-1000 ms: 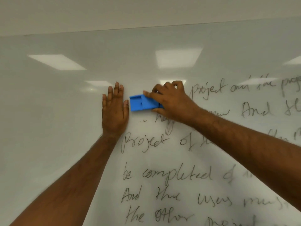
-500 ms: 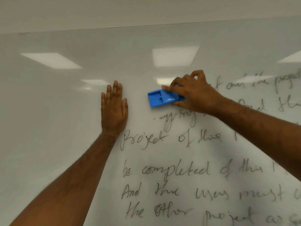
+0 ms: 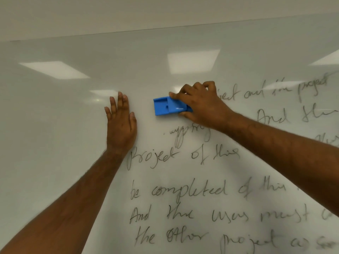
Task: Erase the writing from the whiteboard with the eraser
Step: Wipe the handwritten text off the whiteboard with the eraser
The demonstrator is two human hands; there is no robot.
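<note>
Right-hand grip (image 3: 203, 105): fingers and thumb curled round the right end of the blue eraser (image 3: 168, 107), pinching its 2 long edges and pressing it flat on the whiteboard (image 3: 55, 125). Just left of the eraser, the left hand (image 3: 121, 123) lies spread, palm on the board, holding nothing. Eraser sits at the left end of the top line of writing (image 3: 183, 191); about 6 lines remain, mostly below it. It looks like a light, stiff plastic shell, likely slippery, so hold the edges and press evenly.
</note>
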